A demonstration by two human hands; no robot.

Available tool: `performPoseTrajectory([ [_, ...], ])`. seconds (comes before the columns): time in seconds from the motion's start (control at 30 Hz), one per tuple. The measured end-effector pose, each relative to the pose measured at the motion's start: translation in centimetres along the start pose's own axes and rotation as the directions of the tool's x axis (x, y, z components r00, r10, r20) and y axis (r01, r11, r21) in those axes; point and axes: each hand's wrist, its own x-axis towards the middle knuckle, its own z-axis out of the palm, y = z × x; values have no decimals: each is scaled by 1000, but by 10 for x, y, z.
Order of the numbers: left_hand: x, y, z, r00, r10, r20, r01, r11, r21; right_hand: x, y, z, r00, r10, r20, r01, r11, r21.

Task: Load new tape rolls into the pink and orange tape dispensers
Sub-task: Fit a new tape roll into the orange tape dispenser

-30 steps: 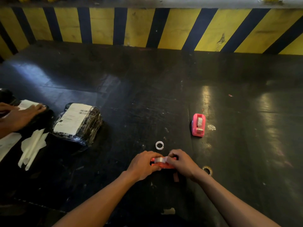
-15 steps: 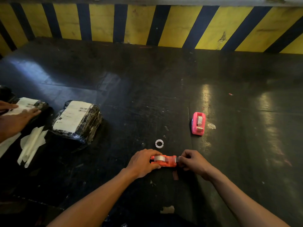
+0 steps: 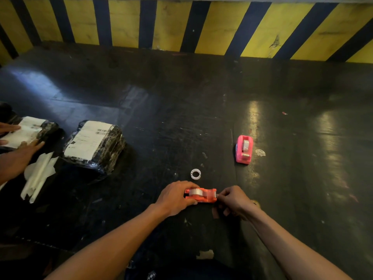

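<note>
The orange tape dispenser [image 3: 202, 195] lies on the dark table [image 3: 181, 118] near me, with a clear tape roll [image 3: 195, 191] seated in its left end. My left hand [image 3: 176, 197] grips that left end. My right hand [image 3: 232, 199] has its fingers pinched at the right cutter end, seemingly on the tape's loose end. The pink tape dispenser [image 3: 244, 149] stands alone further back on the right, a tape roll visible inside it. An empty white tape core [image 3: 195, 174] lies just beyond the orange dispenser.
At the left lie two black wrapped parcels with white labels [image 3: 94, 145] [image 3: 28, 131] and white paper strips [image 3: 38, 174]; another person's hands [image 3: 14, 156] rest on the far-left parcel. A yellow and black striped wall [image 3: 201, 27] closes the back of the table.
My right hand slid from over the orange dispenser's top to its right end, uncovering the body and the roll. The left hand kept its grip.
</note>
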Motion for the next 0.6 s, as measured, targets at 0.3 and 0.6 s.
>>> performPoseTrajectory([
  [0.3, 2, -2, 0, 1000, -8, 21, 9, 999, -50, 3, 6, 13, 998, -27, -48, 35, 985, 167],
  [0.6, 0, -14, -11, 986, -15, 164, 50, 977, -209, 2, -6, -9, 936, -238, -257, 219, 970, -101],
])
